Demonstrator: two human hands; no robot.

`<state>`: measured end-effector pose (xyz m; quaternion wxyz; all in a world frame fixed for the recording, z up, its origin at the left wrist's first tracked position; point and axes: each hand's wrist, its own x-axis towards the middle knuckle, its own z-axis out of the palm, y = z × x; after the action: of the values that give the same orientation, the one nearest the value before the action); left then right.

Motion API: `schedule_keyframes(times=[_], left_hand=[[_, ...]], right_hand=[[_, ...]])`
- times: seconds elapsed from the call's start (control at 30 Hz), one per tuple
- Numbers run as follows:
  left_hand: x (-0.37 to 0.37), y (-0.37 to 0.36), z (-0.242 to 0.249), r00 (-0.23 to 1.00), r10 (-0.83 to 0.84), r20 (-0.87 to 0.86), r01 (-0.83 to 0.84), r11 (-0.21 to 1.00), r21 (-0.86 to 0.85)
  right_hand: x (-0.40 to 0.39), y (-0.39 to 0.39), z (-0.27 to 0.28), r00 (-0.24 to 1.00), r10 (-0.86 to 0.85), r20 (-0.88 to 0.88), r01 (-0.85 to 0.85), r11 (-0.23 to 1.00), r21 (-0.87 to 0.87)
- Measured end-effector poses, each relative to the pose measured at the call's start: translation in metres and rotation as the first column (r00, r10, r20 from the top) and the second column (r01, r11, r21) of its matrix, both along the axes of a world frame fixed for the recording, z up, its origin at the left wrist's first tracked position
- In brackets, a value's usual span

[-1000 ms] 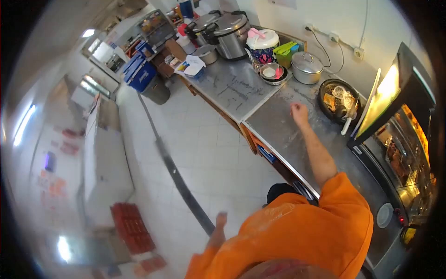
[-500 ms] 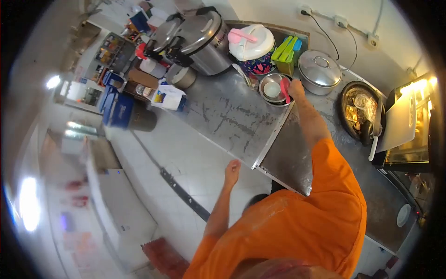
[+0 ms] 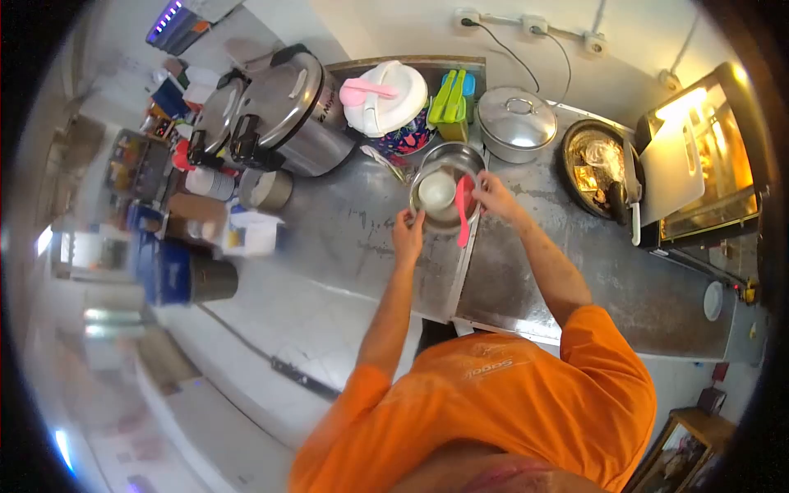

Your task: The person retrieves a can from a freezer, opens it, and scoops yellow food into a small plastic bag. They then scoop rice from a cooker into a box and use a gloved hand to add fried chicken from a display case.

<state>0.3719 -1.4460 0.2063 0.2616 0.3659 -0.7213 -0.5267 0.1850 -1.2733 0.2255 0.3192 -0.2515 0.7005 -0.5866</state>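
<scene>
A steel bowl (image 3: 445, 222) is held between my two hands, in front of another metal bowl (image 3: 454, 150) that it partly covers. My left hand (image 3: 408, 233) grips its left rim. On the opposite side, my right hand (image 3: 495, 197) has its fingers closed on the rim. Inside the steel bowl sits a small whitish bowl (image 3: 436, 191). A pink spoon-like utensil (image 3: 463, 215) lies across the right side, its end sticking out over the near rim. Whether the right fingers also pinch the utensil is hidden.
Behind stand a white-lidded flowered pot (image 3: 386, 99), green-handled utensils in a container (image 3: 450, 107) and a lidded aluminium pot (image 3: 516, 123). Large pressure cookers (image 3: 288, 115) are left. To the right are a dark pan (image 3: 596, 168), a knife, a white board (image 3: 674, 168) and a lit oven.
My left hand has come up from below the counter edge to the bowl's left rim. The bowl with its contents has moved nearer, uncovering the metal bowl behind it.
</scene>
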Motion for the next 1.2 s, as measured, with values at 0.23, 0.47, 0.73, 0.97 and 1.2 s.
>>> schedule_keyframes(times=[0.23, 0.47, 0.73, 0.97, 1.2], left_hand=[[0.117, -0.038, 0.025, 0.920, 0.003, 0.392, 0.116, 0.953, -0.279], [0.145, -0.110, -0.001, 0.856, 0.097, 0.509, 0.147, 0.896, -0.418], [0.147, -0.147, -0.021, 0.833, 0.037, 0.553, 0.237, 0.878, -0.416], [0.129, -0.162, 0.050, 0.925, -0.301, 0.232, 0.203, 0.907, 0.369], [0.099, -0.163, 0.031, 0.912, -0.399, 0.099, 0.383, 0.912, 0.146]], right_hand=[[0.144, -0.058, -0.089, 0.999, -0.002, -0.039, 0.004, 0.999, 0.048], [0.204, -0.123, -0.092, 0.884, -0.159, -0.439, 0.244, 0.959, 0.142], [0.206, -0.139, -0.068, 0.850, -0.141, -0.507, 0.298, 0.923, 0.243], [0.190, -0.123, -0.027, 0.947, -0.301, 0.116, 0.288, 0.951, 0.113], [0.128, -0.065, 0.024, 0.868, -0.496, 0.033, 0.496, 0.869, 0.009]])
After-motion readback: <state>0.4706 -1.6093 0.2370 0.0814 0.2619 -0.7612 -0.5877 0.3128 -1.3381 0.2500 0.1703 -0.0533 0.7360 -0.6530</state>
